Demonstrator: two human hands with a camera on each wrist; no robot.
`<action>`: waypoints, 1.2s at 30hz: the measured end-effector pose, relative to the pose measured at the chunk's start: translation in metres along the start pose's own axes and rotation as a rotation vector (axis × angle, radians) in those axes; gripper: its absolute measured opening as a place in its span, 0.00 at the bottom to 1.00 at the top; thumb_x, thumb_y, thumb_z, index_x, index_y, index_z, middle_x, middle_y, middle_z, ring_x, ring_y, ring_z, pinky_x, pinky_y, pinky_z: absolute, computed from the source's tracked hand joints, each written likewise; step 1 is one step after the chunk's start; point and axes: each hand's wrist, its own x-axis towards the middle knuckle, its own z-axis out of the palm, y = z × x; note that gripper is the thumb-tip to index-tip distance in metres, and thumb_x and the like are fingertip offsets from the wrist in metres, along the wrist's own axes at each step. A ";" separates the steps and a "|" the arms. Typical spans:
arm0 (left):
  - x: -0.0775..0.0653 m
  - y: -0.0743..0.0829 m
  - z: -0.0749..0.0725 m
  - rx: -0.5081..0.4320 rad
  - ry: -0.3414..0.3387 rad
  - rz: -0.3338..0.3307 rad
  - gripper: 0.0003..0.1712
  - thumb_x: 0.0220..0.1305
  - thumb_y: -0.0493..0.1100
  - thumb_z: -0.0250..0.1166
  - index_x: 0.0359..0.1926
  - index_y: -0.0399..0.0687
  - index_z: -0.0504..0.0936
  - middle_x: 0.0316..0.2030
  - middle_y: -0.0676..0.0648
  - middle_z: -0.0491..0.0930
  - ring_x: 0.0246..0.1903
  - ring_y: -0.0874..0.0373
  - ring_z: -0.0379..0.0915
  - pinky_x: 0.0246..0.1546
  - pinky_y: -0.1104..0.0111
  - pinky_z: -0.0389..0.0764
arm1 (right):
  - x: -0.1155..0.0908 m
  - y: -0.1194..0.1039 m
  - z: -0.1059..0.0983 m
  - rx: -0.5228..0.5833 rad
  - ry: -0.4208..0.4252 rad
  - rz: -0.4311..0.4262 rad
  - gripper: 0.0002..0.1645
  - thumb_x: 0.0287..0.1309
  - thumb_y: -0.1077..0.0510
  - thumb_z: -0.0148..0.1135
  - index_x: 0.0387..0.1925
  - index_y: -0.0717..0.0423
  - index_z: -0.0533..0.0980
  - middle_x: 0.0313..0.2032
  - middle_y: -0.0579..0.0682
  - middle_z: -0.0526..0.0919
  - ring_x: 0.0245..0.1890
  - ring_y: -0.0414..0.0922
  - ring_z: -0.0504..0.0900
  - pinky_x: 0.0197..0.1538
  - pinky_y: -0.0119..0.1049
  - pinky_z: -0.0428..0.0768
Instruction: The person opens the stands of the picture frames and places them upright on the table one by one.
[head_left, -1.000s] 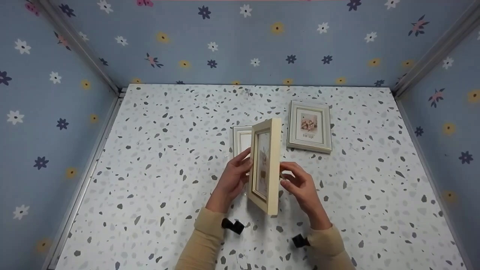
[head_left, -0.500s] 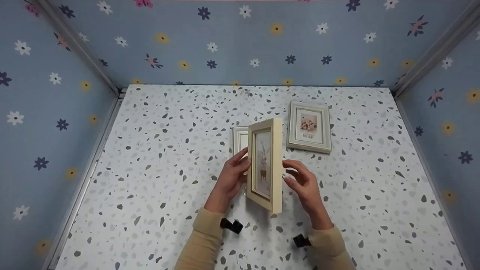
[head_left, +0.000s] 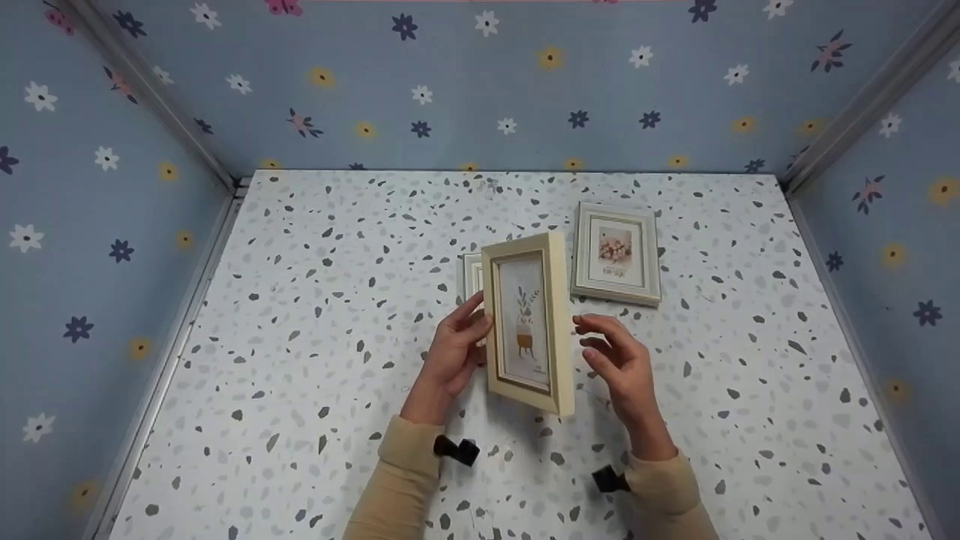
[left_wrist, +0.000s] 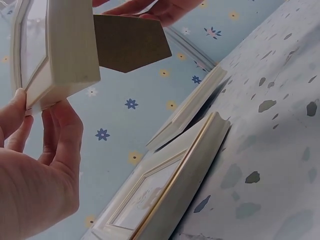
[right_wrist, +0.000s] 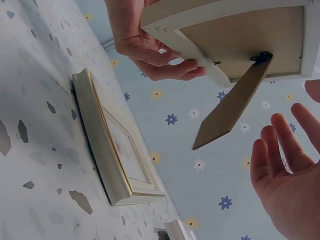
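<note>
Left hand (head_left: 452, 349) and right hand (head_left: 624, 364) stand on either side of a cream picture frame (head_left: 523, 322): the left grips its left edge, thumb to the front and fingers curled behind, while the right is apart from it, fingers spread and loosely bent, holding nothing, just beside its right edge. The frame is held upright above the table, turned at an angle so that its front, with a print of a plant in an orange-brown pot on legs, shows to the head camera along with its thick right side. From the right wrist, the brown backing board (right_wrist: 225, 37) comes into view, with a flat support leg (right_wrist: 232, 107) jutting out from it at a dark hinge (right_wrist: 261, 58); the right fingers are near that leg, with a gap between. Tan sleeves (head_left: 409, 469) cover both forearms, each with a small black device (head_left: 466, 451) at the cuff. Beneath lies a white table (head_left: 322, 420) flecked with grey and beige chips. On it, beyond the right hand, a pale frame with a pink flower picture (head_left: 615, 255) lies face up near the held one, and another white frame (head_left: 470, 276) lies behind the held one, mostly hidden by it. Blue walls (head_left: 465, 82) printed with white, yellow and purple flowers close in the table at the back and both sides, meeting at grey metal corner posts (head_left: 154, 94).
</note>
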 end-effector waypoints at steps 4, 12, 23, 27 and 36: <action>0.000 0.002 -0.001 0.025 0.023 0.010 0.30 0.67 0.35 0.65 0.69 0.45 0.72 0.53 0.43 0.80 0.43 0.53 0.82 0.38 0.63 0.85 | 0.001 -0.003 -0.001 0.023 -0.010 -0.010 0.21 0.62 0.76 0.55 0.57 0.76 0.72 0.53 0.64 0.78 0.53 0.54 0.77 0.56 0.41 0.78; 0.000 0.005 -0.003 0.097 0.098 0.033 0.28 0.66 0.33 0.65 0.67 0.47 0.75 0.52 0.43 0.79 0.42 0.52 0.82 0.38 0.62 0.85 | -0.001 -0.006 -0.001 0.017 0.004 0.004 0.22 0.62 0.76 0.55 0.58 0.76 0.72 0.54 0.59 0.79 0.53 0.52 0.77 0.55 0.41 0.79; 0.002 0.004 -0.007 0.242 0.156 0.073 0.31 0.64 0.32 0.67 0.68 0.41 0.72 0.49 0.42 0.79 0.40 0.54 0.81 0.36 0.64 0.84 | -0.001 0.002 0.000 -0.011 0.026 0.043 0.24 0.63 0.75 0.56 0.61 0.73 0.72 0.56 0.60 0.79 0.55 0.52 0.77 0.56 0.40 0.79; 0.002 0.005 -0.008 0.291 0.178 0.110 0.31 0.62 0.32 0.69 0.66 0.40 0.75 0.48 0.42 0.79 0.42 0.54 0.81 0.38 0.62 0.84 | -0.002 0.008 -0.002 -0.035 0.040 0.077 0.25 0.63 0.73 0.59 0.62 0.71 0.73 0.56 0.62 0.79 0.55 0.51 0.77 0.55 0.40 0.79; -0.002 0.011 -0.007 0.465 0.230 0.205 0.26 0.60 0.34 0.72 0.60 0.45 0.81 0.47 0.42 0.82 0.41 0.53 0.81 0.38 0.64 0.84 | 0.003 0.017 0.001 -0.082 0.091 0.159 0.29 0.62 0.70 0.63 0.65 0.67 0.71 0.56 0.64 0.78 0.52 0.50 0.78 0.53 0.37 0.79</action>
